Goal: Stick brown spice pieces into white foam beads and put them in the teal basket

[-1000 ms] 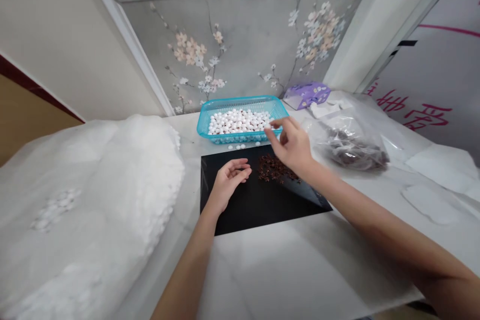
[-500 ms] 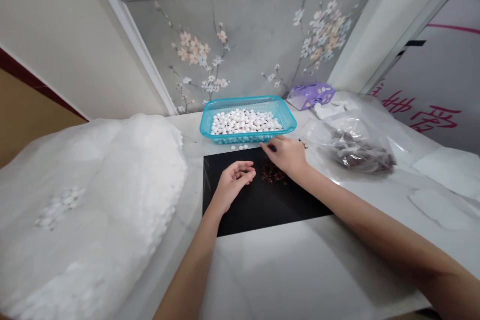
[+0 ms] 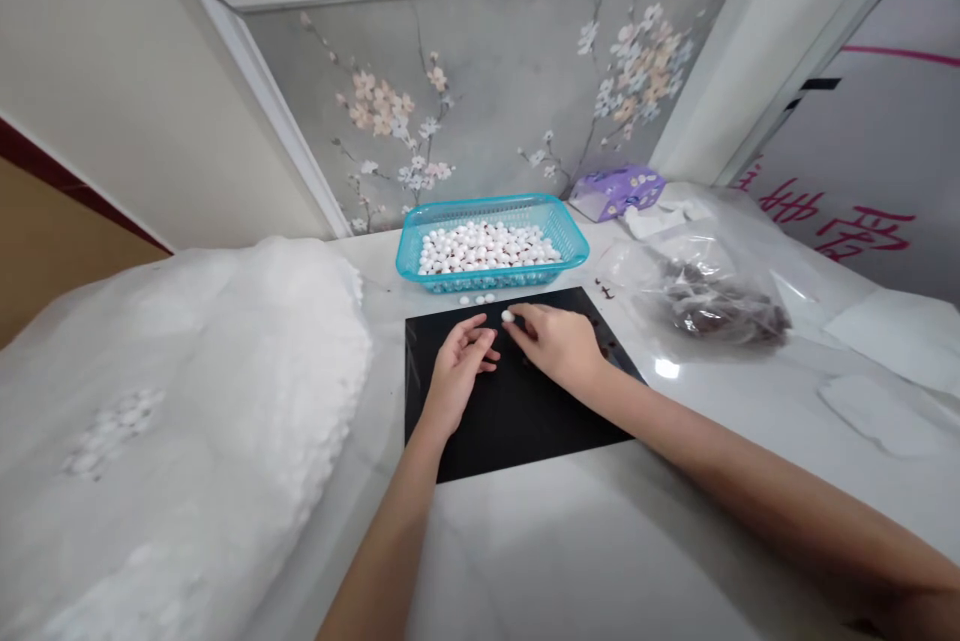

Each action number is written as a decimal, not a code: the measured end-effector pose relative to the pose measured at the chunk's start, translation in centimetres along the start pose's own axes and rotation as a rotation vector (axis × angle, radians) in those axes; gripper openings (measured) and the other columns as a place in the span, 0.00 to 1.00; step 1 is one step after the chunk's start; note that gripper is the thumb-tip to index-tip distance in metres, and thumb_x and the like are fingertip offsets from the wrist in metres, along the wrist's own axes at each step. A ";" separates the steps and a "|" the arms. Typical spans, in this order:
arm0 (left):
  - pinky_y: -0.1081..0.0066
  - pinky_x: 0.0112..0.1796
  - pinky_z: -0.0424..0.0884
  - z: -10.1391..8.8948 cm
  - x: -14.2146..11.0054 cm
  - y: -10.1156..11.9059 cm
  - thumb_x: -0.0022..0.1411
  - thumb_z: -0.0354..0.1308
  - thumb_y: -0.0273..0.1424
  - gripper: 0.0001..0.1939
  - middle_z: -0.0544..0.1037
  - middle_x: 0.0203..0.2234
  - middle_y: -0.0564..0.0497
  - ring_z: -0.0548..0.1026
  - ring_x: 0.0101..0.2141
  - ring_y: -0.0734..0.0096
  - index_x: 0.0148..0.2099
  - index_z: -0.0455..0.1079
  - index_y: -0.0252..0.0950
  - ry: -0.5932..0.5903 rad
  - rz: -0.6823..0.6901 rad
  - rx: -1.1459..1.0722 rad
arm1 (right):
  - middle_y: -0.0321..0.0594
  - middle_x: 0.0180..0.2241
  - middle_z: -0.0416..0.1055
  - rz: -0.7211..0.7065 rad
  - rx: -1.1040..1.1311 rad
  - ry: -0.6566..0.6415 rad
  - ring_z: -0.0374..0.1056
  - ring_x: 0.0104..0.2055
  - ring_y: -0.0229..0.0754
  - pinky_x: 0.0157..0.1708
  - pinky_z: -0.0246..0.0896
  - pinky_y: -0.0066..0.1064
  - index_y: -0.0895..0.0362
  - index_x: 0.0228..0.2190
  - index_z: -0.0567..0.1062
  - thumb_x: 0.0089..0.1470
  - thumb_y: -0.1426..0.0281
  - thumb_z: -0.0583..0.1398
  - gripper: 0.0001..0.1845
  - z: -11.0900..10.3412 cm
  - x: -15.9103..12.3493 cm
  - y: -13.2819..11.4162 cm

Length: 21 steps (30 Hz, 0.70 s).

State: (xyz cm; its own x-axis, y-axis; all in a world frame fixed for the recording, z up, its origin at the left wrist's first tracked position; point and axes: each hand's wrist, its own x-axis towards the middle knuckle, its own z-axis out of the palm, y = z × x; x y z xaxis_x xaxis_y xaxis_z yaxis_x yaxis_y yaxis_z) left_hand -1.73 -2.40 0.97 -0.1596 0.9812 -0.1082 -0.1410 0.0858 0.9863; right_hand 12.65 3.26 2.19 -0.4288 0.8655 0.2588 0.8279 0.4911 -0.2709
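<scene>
Head view: at the centre of the frame, a small, smooth, white ball is pinched between the thumb and fingers of the right hand, above the upper part of a flat, glossy black rectangular sheet. The left hand is just left of it, its fingers loosely curled; whether its grip holds anything cannot be told. The ball looks light and rather slippery, perhaps foam that would dent under a hard squeeze, so a gentle fingertip hold around its widest part should suit it.

The sheet lies on a shiny, white, marbled table that mirrors light at right. Beyond it stands a blue perforated plastic basket of white balls, with a few loose ones in front. A bulging, translucent white bag fills the lower left; a clear plastic bag with dark brown contents lies at right, below a purple packet. A framed grey floral panel covers the wall behind.
</scene>
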 end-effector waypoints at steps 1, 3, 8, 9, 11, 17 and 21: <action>0.74 0.31 0.69 0.0 0.0 -0.1 0.54 0.59 0.38 0.21 0.74 0.36 0.49 0.72 0.30 0.75 0.49 0.67 0.36 -0.010 0.005 0.015 | 0.37 0.31 0.75 -0.029 0.028 -0.006 0.70 0.29 0.38 0.26 0.53 0.26 0.53 0.40 0.73 0.58 0.63 0.51 0.14 -0.1 -0.7 -0.1; 0.73 0.32 0.70 0.0 0.0 -0.2 0.53 0.60 0.39 0.19 0.76 0.34 0.49 0.72 0.31 0.74 0.45 0.70 0.35 -0.052 0.011 0.073 | 0.36 0.31 0.75 -0.074 0.079 -0.021 0.69 0.29 0.36 0.26 0.54 0.25 0.53 0.41 0.73 0.58 0.64 0.52 0.14 -0.1 -1.7 -0.3; 0.72 0.34 0.69 0.1 0.0 -0.3 0.50 0.62 0.38 0.16 0.76 0.30 0.50 0.72 0.30 0.74 0.39 0.72 0.34 -0.076 0.017 0.110 | 0.33 0.26 0.72 -0.154 0.171 -0.064 0.67 0.27 0.33 0.26 0.54 0.24 0.53 0.41 0.74 0.56 0.64 0.55 0.13 -0.8 -2.2 0.5; 0.73 0.33 0.69 0.1 0.0 -0.3 0.50 0.63 0.38 0.16 0.76 0.29 0.50 0.72 0.29 0.75 0.39 0.72 0.34 -0.071 0.016 0.105 | 0.33 0.26 0.71 -0.170 0.186 -0.069 0.67 0.27 0.34 0.25 0.55 0.24 0.53 0.41 0.73 0.55 0.63 0.55 0.14 -1.2 -2.2 0.9; 0.74 0.33 0.69 0.1 0.1 -0.2 0.50 0.63 0.38 0.16 0.76 0.30 0.50 0.72 0.29 0.75 0.40 0.73 0.34 -0.050 0.010 0.095 | 0.34 0.28 0.71 -0.189 0.210 -0.069 0.67 0.27 0.35 0.26 0.56 0.25 0.53 0.43 0.72 0.54 0.60 0.56 0.16 -1.8 -2.4 1.7; 0.76 0.31 0.69 0.1 0.1 0.0 0.51 0.61 0.39 0.16 0.75 0.32 0.50 0.71 0.28 0.77 0.41 0.74 0.36 0.031 -0.036 0.045 | 0.36 0.32 0.70 -0.240 0.184 -0.149 0.68 0.30 0.36 0.28 0.58 0.26 0.53 0.40 0.73 0.55 0.66 0.55 0.12 -2.1 -2.9 3.4; 0.76 0.31 0.69 0.2 0.1 0.1 0.51 0.61 0.38 0.15 0.75 0.31 0.51 0.71 0.29 0.77 0.39 0.73 0.35 0.023 -0.024 0.078 | 0.36 0.37 0.71 -0.289 0.153 -0.170 0.69 0.33 0.36 0.28 0.58 0.26 0.52 0.39 0.73 0.57 0.70 0.53 0.11 -1.5 -3.0 3.2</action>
State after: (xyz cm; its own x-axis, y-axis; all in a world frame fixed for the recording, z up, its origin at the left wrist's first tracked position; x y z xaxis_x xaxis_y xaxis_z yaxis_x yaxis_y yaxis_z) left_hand -1.54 -2.31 1.05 -0.1792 0.9747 -0.1339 -0.0691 0.1233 0.9900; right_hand 17.10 2.10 1.92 -0.7020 0.6863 0.1904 0.6054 0.7158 -0.3479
